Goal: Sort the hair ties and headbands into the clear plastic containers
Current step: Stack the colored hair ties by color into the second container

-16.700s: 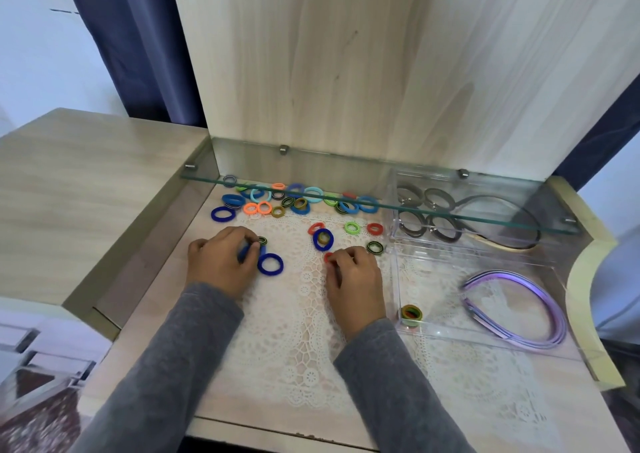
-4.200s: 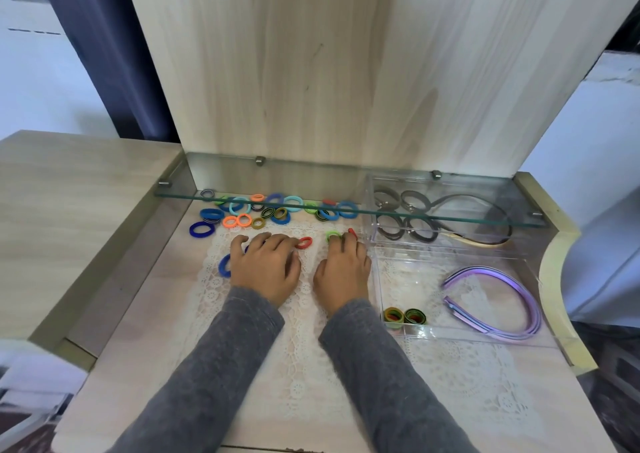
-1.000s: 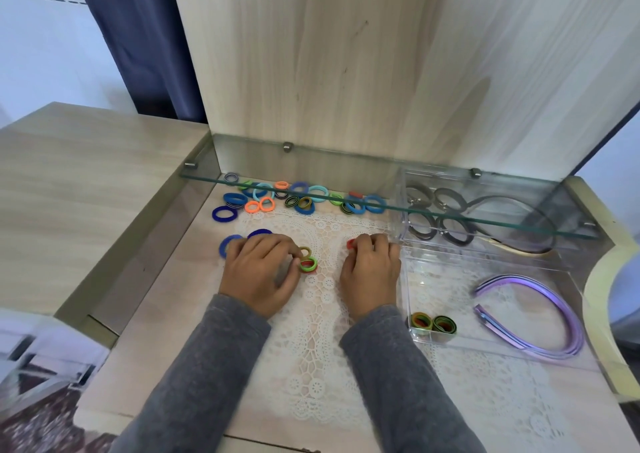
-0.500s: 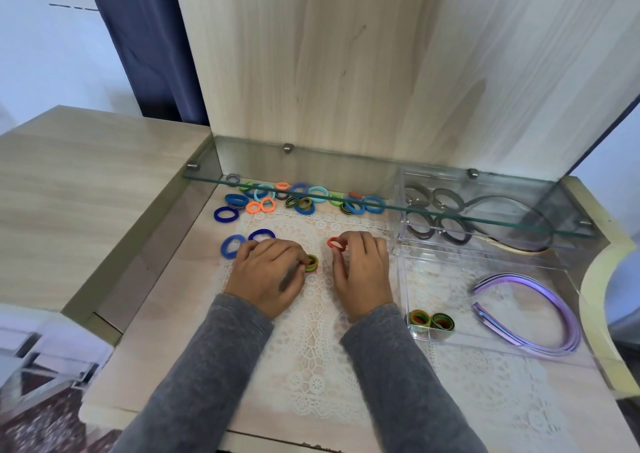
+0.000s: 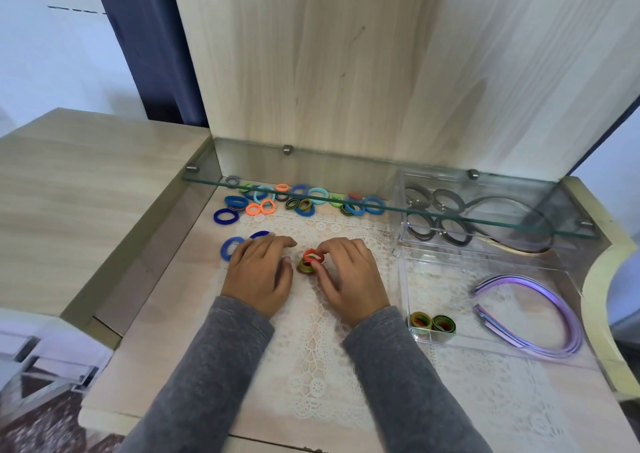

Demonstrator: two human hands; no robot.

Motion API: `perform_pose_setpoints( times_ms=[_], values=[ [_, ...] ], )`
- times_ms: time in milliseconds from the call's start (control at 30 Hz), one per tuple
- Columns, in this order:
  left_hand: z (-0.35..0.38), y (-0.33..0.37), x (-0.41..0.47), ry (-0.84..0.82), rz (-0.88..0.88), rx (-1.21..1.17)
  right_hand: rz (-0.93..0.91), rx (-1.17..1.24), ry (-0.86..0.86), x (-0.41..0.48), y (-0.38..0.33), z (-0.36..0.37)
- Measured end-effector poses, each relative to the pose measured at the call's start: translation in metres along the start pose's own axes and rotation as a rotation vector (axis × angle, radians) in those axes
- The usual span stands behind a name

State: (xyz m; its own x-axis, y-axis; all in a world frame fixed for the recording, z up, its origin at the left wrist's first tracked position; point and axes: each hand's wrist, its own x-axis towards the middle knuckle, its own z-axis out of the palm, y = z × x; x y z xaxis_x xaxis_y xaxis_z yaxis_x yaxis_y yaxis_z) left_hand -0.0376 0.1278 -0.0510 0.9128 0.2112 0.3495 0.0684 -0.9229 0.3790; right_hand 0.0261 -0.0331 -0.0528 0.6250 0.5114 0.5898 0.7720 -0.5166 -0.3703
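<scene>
Purple headbands [image 5: 568, 314] inside clear container [image 5: 485, 343]; red hair tie [image 5: 313, 256] atop green tie [image 5: 304, 268].

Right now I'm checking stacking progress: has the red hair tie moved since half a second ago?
Yes. The right hand has carried the red hair tie leftward, away from the clear container, to the green ties beside the left hand.

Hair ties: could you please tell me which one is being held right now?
The red tie, pinched by the right hand just above a green tie; none of the others is pinched.

hands [image 5: 258, 276]: 2; clear containers [image 5: 433, 279]: 2; grey ties [image 5: 453, 229]: 4; boxed striped ties [image 5: 419, 321]: 2
</scene>
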Motion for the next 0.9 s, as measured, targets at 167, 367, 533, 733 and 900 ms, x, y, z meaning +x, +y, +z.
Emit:
perform_pose_setpoints(
  times_ms=[167,367,533,733,900],
  values=[
    [0.004,-0.003,0.002,-0.059,-0.086,0.011,-0.046,-0.005,-0.021,0.001,0.001,0.002],
    [0.006,-0.005,0.003,-0.088,-0.108,0.026,-0.011,-0.007,-0.094,0.0,-0.004,-0.002],
    [0.005,-0.005,0.003,-0.096,-0.113,0.025,0.002,-0.06,-0.157,0.0,-0.004,-0.003],
    [0.003,-0.002,0.004,-0.09,-0.121,0.015,0.013,-0.087,-0.186,0.0,-0.005,-0.003],
    [0.002,-0.001,0.004,-0.076,-0.099,-0.007,0.047,-0.104,-0.231,0.002,-0.009,-0.004]
  ],
)
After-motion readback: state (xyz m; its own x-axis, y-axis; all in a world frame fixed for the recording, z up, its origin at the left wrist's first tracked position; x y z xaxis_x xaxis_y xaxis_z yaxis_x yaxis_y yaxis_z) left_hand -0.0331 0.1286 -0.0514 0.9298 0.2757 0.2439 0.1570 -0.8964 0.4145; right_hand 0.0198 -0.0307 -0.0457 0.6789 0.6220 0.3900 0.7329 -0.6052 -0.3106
